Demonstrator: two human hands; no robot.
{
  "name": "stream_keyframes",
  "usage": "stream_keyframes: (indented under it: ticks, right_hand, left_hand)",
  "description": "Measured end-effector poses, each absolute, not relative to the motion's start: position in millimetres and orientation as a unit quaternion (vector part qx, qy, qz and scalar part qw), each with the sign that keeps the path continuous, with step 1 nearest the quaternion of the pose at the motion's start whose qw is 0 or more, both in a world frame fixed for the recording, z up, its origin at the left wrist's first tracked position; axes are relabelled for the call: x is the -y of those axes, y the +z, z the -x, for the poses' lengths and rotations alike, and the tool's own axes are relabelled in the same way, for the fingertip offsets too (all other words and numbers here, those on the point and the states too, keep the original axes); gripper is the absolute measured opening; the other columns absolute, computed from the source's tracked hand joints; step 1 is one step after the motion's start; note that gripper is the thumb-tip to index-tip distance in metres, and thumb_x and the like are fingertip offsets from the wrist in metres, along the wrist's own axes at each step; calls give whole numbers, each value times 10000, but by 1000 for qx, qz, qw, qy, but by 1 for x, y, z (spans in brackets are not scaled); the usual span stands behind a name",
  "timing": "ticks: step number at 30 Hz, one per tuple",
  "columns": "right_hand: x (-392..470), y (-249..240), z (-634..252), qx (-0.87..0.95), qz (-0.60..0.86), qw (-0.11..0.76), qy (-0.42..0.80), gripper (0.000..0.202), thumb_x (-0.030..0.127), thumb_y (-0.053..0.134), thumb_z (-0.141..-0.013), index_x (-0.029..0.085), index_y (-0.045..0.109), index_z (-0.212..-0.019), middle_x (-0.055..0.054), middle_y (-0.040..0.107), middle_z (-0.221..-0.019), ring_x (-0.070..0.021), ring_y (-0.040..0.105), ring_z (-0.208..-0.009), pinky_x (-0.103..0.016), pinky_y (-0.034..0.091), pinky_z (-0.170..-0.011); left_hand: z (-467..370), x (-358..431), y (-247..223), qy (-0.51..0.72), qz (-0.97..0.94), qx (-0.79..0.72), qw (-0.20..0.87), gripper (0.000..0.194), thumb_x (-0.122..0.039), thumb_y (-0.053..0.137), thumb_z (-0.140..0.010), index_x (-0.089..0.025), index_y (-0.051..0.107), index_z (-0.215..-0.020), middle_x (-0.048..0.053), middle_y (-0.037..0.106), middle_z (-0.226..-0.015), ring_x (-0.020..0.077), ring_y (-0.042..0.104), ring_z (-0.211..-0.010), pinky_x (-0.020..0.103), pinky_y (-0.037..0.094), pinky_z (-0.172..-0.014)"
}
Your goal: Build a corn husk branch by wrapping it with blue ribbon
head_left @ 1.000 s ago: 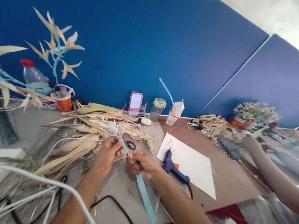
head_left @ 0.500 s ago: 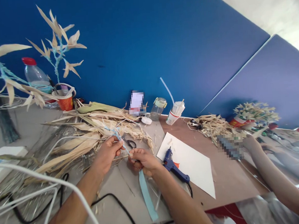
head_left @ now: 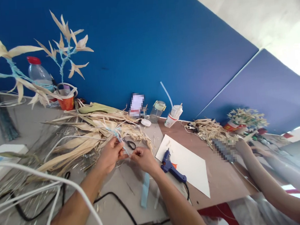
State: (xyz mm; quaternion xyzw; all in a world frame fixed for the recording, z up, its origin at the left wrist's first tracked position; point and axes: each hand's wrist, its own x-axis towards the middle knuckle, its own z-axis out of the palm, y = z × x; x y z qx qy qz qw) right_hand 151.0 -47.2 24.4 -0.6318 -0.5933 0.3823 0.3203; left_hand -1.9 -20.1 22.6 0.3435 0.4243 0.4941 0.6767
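My left hand [head_left: 110,155] is closed around a thin stem wrapped in light-blue tape [head_left: 116,132]; its upper part stands out above my fingers. My right hand [head_left: 143,159] is beside it, fingertips pinched at the lower end of the stem, where a thin pale-blue line runs between both hands. Below my right hand hangs a flat light-blue strip [head_left: 145,192], partly hidden behind the wrist. Black-handled scissors [head_left: 130,145] lie just behind my hands. Dried corn husks [head_left: 76,147] are heaped on the left and behind.
A blue glue gun [head_left: 173,167] rests on a white board [head_left: 196,173], its black cord [head_left: 115,195] crossing the table front. White cable loops [head_left: 75,187] rise at front left. Husk flowers [head_left: 64,53] stand in a red cup [head_left: 66,103]. Another person's arm [head_left: 264,179] works at right.
My right hand has turned and its fingers have curled in closer to the left hand. The hanging strip's lower end has moved up and left. The view has shifted slightly.
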Motion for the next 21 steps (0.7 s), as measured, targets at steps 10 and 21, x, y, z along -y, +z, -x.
stream_keyframes:
  ticks: [10,21]
  right_hand:
    - [53,24,-174,506,543,335,580,197,328,699,-661,188,563,-682,95,408,-502,-55,296,-424,-219,205,-443]
    - [63,33,-182,537,573,337,520,115,266,643,-729,187,574,-681,74,444,-525,-75,355,-465,-222,252,-470]
  left_hand:
    - [4,23,36,471,-343,-369,724,242,-202,771,-699,-182,533,-733,-92,456,-602,22,368,-429,269,573,-539]
    - [6,25,31,419,-349,-312,778,347,-291,852,-644,-178,566,-804,-111,450,-582,4,332,-429,319,598,-596]
